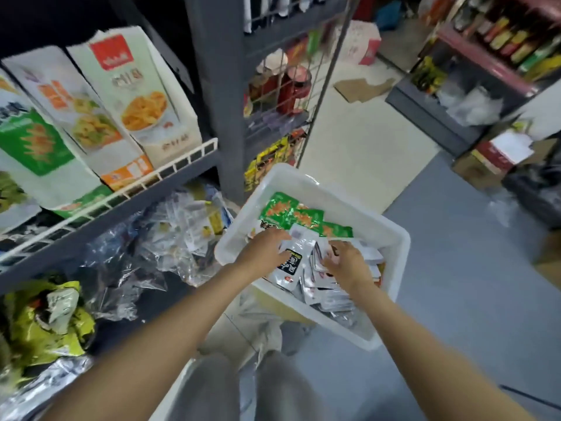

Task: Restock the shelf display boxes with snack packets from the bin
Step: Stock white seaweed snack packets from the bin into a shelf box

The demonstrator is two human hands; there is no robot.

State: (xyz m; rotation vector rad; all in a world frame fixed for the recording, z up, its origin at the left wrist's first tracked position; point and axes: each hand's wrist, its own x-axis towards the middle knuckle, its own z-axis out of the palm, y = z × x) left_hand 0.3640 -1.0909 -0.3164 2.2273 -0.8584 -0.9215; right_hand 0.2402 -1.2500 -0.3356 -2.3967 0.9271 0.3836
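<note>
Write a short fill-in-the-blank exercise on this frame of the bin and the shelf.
1. Both hands, the left hand and the right hand, reach into a plastic bin whose colour is ____.
2. The packets at the far end of the bin are mostly ____ in colour.
3. The packets under the fingers are mostly ____ with a black label.
4. The display boxes stand on the shelf behind a white ____ rail.

Missing words: white; green; white; wire

White bin (391, 235) of white and green snack packets (291, 215) beside upright shelf display boxes (133, 95)
</note>
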